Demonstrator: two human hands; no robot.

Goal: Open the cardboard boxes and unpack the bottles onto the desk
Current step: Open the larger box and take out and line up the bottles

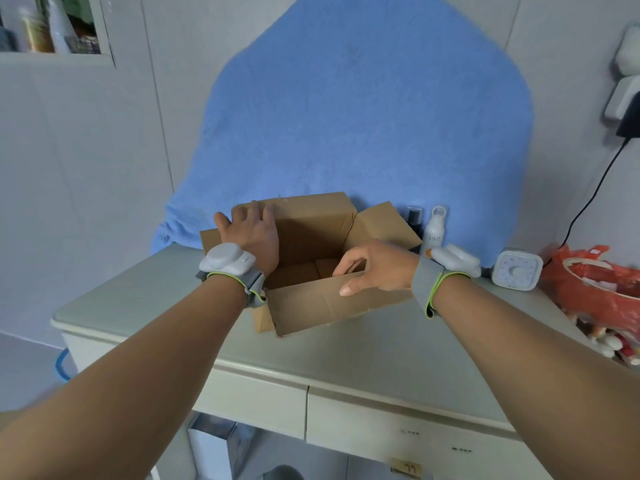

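Box (311, 299) open at surface's back edge. Left hand (254, 233) flat on flap; right hand (377, 270) fingers pinch near wall. Next: lift inner boxes.

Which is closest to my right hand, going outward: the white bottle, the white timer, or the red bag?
From the right hand:
1. White bottle, just behind it by the box flap.
2. White timer, farther right on the desk.
3. Red bag, at the far right edge.

A pale counter (145, 306) stands against grey wall panels (86, 150); behind it hangs a blue towel (363, 116), drawers (398, 427) below.
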